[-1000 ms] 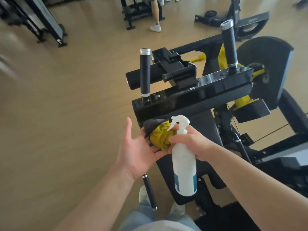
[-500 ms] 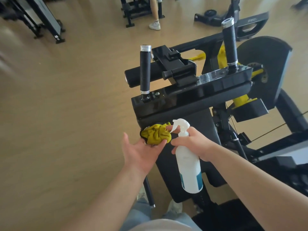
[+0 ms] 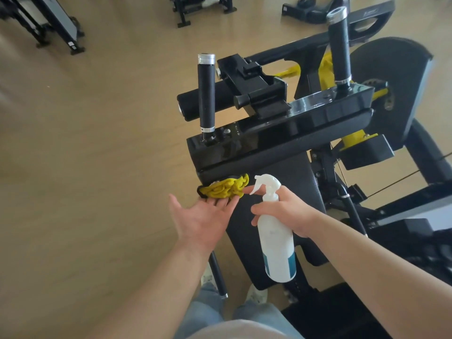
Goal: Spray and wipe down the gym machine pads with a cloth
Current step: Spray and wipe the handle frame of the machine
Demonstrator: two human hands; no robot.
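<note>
While the right hand grips the spray bottle by its neck, the left hand, flat and palm-up, touches with straight fingertips the bunched yellow cloth against the machine pad.

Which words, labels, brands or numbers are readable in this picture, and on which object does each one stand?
No text here can be read.
spray bottle: faint grey print on the white body, too blurred to read.
black machine arm, top right: a small pale mark, too small to read.
white sticker on the frame foot at upper left: too small to read.
</note>
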